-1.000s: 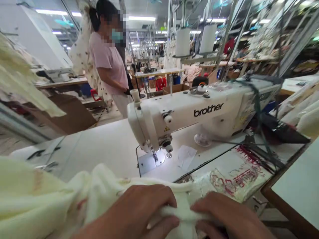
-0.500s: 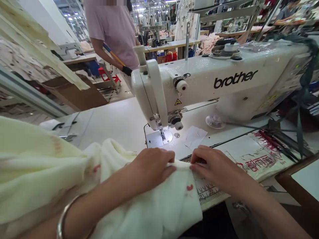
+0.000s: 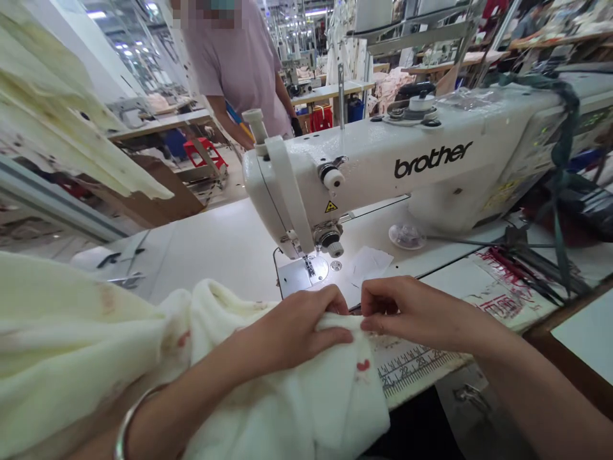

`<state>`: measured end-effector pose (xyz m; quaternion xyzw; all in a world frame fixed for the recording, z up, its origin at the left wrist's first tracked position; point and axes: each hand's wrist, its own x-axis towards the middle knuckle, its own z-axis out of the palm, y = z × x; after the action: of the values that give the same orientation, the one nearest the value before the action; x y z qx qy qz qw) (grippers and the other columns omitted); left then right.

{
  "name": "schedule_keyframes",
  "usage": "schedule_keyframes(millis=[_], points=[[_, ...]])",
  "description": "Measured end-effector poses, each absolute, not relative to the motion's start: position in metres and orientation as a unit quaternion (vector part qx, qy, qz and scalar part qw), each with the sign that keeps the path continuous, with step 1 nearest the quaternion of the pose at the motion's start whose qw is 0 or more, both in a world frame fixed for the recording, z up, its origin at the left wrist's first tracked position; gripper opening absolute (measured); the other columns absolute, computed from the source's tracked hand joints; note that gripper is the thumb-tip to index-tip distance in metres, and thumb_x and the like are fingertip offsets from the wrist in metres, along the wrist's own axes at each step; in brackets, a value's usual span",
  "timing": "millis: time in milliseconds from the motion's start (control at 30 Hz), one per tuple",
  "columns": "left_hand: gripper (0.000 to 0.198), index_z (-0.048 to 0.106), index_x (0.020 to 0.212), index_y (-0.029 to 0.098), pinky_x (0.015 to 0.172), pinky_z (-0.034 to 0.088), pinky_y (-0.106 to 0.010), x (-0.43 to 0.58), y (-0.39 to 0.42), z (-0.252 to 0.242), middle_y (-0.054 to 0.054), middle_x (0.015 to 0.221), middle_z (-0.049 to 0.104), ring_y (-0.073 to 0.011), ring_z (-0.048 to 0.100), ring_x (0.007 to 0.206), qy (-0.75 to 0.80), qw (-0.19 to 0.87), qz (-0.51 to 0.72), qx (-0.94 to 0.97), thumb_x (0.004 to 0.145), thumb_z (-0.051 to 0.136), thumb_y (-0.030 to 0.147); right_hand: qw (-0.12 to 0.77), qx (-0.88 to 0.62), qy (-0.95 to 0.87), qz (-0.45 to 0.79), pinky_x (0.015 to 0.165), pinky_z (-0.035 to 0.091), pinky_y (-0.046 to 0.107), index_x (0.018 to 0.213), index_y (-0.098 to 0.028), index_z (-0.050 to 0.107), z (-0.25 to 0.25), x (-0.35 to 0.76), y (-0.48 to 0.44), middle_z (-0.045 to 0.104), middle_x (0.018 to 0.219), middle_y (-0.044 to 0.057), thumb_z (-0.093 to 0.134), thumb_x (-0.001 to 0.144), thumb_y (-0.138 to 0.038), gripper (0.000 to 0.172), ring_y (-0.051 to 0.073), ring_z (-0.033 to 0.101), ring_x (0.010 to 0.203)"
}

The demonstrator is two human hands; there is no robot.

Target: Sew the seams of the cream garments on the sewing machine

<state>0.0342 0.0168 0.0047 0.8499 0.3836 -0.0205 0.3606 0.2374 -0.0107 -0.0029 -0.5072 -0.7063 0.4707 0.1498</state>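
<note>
A pale cream fabric (image 3: 306, 396) with small red printed motifs spreads from the left side to the table's front edge. My left hand (image 3: 301, 322) pinches its upper edge between thumb and fingers. Just to the right, my right hand (image 3: 397, 306) grips the corner of that same edge, thumb below curled fingers. Both hands are in front of the sewing machine (image 3: 364, 160), nearer to me than its lit presser foot (image 3: 309, 265) and metal needle plate (image 3: 294, 275). No fabric lies under the foot.
A white scrap (image 3: 371, 263) and a small clear dish (image 3: 407, 236) lie right of the needle. Scissors-like dark tools (image 3: 522, 268) rest farther right. A measuring tape (image 3: 412, 370) runs along the front edge. Beyond the machine stands a person (image 3: 244, 70).
My left hand has shifted slightly right along the fabric edge, closer to my right hand. The view has tilted a little, and the person behind has changed position.
</note>
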Motion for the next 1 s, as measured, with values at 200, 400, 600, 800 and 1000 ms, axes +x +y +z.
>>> schedule_keyframes(millis=[200, 400, 600, 800, 1000], points=[[0.030, 0.062, 0.098, 0.020, 0.068, 0.039, -0.025, 0.034, 0.015, 0.011, -0.001, 0.094, 0.066, -0.0148, 0.056, 0.080, 0.424, 0.397, -0.022, 0.814, 0.086, 0.048, 0.044, 0.140, -0.491, -0.724, 0.464, 0.050, 0.033, 0.020, 0.068, -0.018, 0.054, 0.003, 0.240, -0.005, 0.054, 0.061, -0.005, 0.056, 0.074, -0.014, 0.008, 0.009, 0.048, 0.057], [0.023, 0.065, 0.086, 0.018, 0.063, 0.037, -0.023, 0.038, 0.007, 0.005, 0.002, 0.078, 0.065, -0.0113, 0.053, 0.066, 0.444, 0.363, 0.015, 0.819, 0.083, 0.052, 0.037, 0.138, -0.496, -0.739, 0.434, 0.051, 0.035, 0.020, 0.069, -0.018, 0.056, 0.004, 0.241, -0.009, 0.058, 0.065, -0.005, 0.054, 0.073, -0.010, 0.009, 0.009, 0.050, 0.059], [0.017, 0.064, 0.080, 0.018, 0.066, 0.038, -0.024, 0.036, -0.001, -0.004, 0.003, 0.074, 0.065, -0.0105, 0.052, 0.061, 0.476, 0.326, 0.071, 0.814, 0.082, 0.052, 0.031, 0.139, -0.485, -0.704, 0.501, 0.055, 0.037, 0.021, 0.086, -0.019, 0.062, -0.007, 0.239, -0.005, 0.059, 0.071, -0.003, 0.056, 0.078, -0.023, 0.010, 0.011, 0.052, 0.064], [0.022, 0.061, 0.071, 0.016, 0.061, 0.035, -0.024, 0.025, 0.026, -0.002, 0.001, 0.068, 0.061, -0.0128, 0.052, 0.065, 0.560, 0.367, 0.062, 0.740, 0.080, 0.049, 0.032, 0.104, -0.498, -0.663, 0.549, 0.051, 0.041, 0.021, 0.067, -0.018, 0.055, -0.011, 0.213, 0.038, 0.059, 0.061, -0.002, 0.054, 0.075, -0.019, 0.007, 0.010, 0.055, 0.056], [0.027, 0.041, 0.051, 0.017, 0.049, 0.025, -0.023, 0.018, 0.052, -0.007, 0.005, 0.050, 0.036, -0.0089, 0.034, 0.052, 0.623, 0.364, 0.050, 0.691, 0.071, 0.052, 0.031, 0.045, -0.594, -0.640, 0.486, 0.047, 0.039, 0.025, 0.058, -0.018, 0.052, -0.005, 0.191, 0.068, 0.050, 0.048, -0.004, 0.061, 0.069, -0.022, 0.015, 0.011, 0.049, 0.042]])
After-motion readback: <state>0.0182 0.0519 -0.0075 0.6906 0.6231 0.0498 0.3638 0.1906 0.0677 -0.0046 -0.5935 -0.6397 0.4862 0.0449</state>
